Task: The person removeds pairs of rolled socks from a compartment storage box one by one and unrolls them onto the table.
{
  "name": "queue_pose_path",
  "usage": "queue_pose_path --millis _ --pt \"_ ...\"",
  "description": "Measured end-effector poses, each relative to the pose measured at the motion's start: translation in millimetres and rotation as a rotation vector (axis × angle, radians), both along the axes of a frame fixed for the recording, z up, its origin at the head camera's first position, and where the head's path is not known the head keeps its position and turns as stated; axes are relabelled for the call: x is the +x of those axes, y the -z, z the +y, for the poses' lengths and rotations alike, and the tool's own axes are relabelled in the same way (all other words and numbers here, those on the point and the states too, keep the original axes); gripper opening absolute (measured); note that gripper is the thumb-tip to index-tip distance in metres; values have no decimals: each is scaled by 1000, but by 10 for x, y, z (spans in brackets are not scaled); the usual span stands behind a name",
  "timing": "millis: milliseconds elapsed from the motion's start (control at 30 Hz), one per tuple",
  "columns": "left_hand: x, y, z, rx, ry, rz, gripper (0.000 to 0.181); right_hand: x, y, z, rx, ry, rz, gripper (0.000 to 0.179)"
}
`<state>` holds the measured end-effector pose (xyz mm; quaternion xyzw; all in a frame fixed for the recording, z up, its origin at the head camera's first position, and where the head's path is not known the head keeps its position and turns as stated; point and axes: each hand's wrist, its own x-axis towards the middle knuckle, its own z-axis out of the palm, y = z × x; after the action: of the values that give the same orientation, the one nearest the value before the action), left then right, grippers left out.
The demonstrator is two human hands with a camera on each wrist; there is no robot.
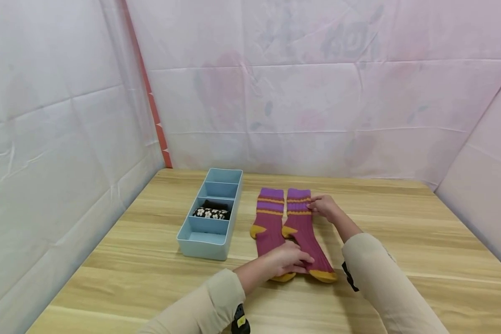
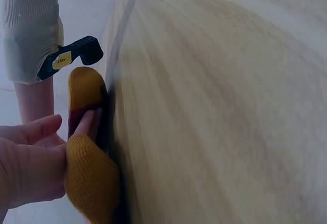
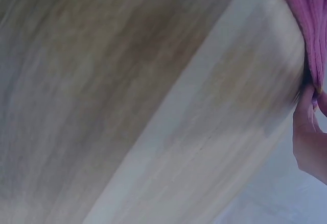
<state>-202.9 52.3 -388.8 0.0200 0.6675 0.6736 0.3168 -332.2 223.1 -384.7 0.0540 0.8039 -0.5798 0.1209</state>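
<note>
A pair of ribbed maroon socks with purple striped cuffs and mustard heels and toes lies flat, side by side, cuffs pointing away. My left hand (image 1: 287, 260) reaches across the foot of the left sock (image 1: 267, 241) and pinches the right sock (image 1: 306, 232) near its toe. In the left wrist view, a finger passes between the mustard toes (image 2: 92, 178). At the outer edge of the right sock's cuff, my right hand (image 1: 324, 206) pinches the fabric. The right wrist view shows the purple cuff (image 3: 309, 25) at thumb and finger; part of this hand is out of frame.
A light blue divided box (image 1: 206, 249) stands left of the socks. One compartment holds a rolled black item with white flowers (image 1: 211, 213) beside a dark one. The wooden table (image 1: 150, 260) is bordered by pale hanging sheets (image 1: 275, 102).
</note>
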Motion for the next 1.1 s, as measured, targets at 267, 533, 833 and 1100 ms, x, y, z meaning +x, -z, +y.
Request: queue_pose_path --millis 267,533,833,1100 --pt "-56 -122 -80 -701 199 834 12 -28 8 26 143 -42 77 40" --pt "-37 -106 -52 -1027 690 1401 35 -41 -11 -4 363 -79 199 42" --pt "82 -17 23 -1060 901 1293 40 7 20 -122 791 -480 552 39" --pt "124 -6 147 -1071 894 1288 40 44 38 -81 797 -607 475 47"
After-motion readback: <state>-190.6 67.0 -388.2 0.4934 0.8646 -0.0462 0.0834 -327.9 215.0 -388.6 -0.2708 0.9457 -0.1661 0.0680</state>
